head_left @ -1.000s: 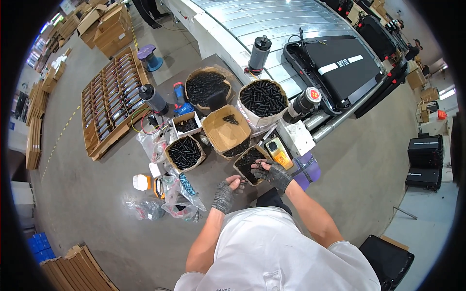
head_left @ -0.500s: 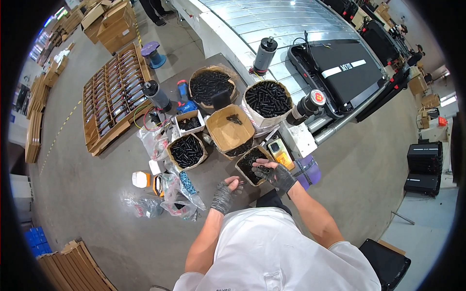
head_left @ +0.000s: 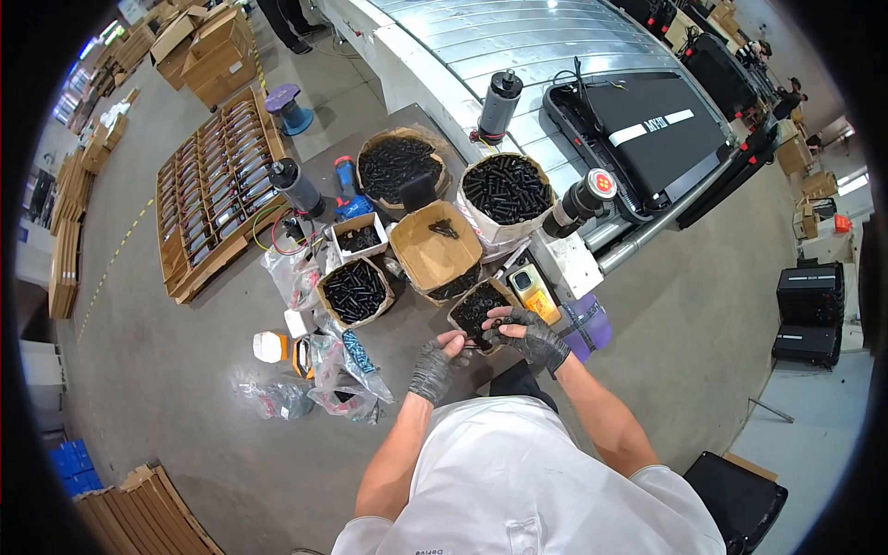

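My left hand (head_left: 437, 370), in a dark fingerless glove, has thumb and fingers pinched together. A small dark piece seems to show at its fingertips, too small to name. Gloved the same way, my right hand (head_left: 531, 340) curls around several small black ring-like parts at its fingers. Both hands are close together at the near edge of an open carton of small black parts (head_left: 474, 313). Directly beyond this carton stands a larger cardboard box (head_left: 427, 250) with a few black pieces inside.
Around them are boxes of black cylindrical parts (head_left: 355, 294) (head_left: 508, 188), a box of black pieces (head_left: 400, 166), a blue power driver (head_left: 351, 199), plastic bags (head_left: 324, 370) and a phone (head_left: 529, 282). Motors (head_left: 583, 203) stand near a metal roller conveyor (head_left: 490, 46) carrying a black machine (head_left: 647, 139).
My left hand has moved up and right, close to my right hand. The right hand's fingers, more spread before, have curled inward over the small black parts.
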`<state>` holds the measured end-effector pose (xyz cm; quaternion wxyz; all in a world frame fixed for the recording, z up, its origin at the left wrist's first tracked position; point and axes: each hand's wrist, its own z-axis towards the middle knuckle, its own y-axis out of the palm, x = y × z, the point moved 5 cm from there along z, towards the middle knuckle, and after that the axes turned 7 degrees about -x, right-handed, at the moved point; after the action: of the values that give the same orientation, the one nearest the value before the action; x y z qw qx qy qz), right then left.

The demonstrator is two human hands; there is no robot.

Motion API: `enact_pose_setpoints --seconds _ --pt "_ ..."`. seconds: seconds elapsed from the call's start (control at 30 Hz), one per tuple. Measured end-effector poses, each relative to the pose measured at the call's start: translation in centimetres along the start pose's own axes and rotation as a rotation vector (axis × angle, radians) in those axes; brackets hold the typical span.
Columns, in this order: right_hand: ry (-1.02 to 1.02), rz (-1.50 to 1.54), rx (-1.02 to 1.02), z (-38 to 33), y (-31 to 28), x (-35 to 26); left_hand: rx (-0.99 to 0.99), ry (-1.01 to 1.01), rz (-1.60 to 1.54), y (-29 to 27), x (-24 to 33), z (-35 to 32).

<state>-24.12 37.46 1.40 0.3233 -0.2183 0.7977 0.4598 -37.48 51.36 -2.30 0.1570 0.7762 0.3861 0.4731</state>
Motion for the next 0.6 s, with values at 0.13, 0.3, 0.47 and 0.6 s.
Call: enact_pose_setpoints --seconds 0.13,0.3,0.47,0.6 --pt "0.002 -0.312 0.084 0.0 -0.2 -0.3 0.029 -0.012 -0.012 -0.2 -0.1 0.3" --pt "0.021 -0.032 0.089 -0.4 0.4 -0.1 0.026 -0.012 -0.060 0.0 -0.3 0.2" --pt "0.001 -0.078 0.087 -0.6 0.9 -0.3 0.025 -0.028 -0.052 0.3 -0.3 0.0" --pt "-0.027 -0.043 0.069 -0.6 1.2 -0.3 -0.007 -0.021 -0.137 0.8 0.1 -0.3"
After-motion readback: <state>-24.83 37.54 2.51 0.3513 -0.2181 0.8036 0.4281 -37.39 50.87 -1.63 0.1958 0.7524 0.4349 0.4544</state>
